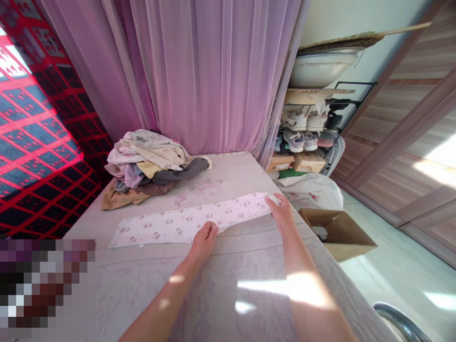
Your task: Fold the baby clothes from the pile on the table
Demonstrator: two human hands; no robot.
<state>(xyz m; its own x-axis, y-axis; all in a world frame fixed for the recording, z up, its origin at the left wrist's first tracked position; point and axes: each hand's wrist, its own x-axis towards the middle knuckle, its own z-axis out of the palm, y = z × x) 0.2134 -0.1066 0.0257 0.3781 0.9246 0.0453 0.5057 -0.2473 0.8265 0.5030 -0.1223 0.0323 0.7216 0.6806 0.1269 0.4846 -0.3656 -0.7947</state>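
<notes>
A long pair of white-pink printed pants (185,223), folded into a narrow strip, lies across the bed. My left hand (205,237) pinches its near edge around the middle. At the strip's right end, my right hand (281,209) grips the fabric between thumb and fingers, and that end looks slightly raised. A small tag shows on the near edge at the left. Behind the strip, to the left, sits a heap of crumpled clothes (149,159) in pink, cream, grey and brown.
Purple curtains (199,71) hang behind the bed (228,171). To the right stand a shoe rack (342,102), with sneakers (295,118) and a white basin (320,69), and an open cardboard box (351,237) on the floor. A red-black checked cloth (53,156) hangs at left.
</notes>
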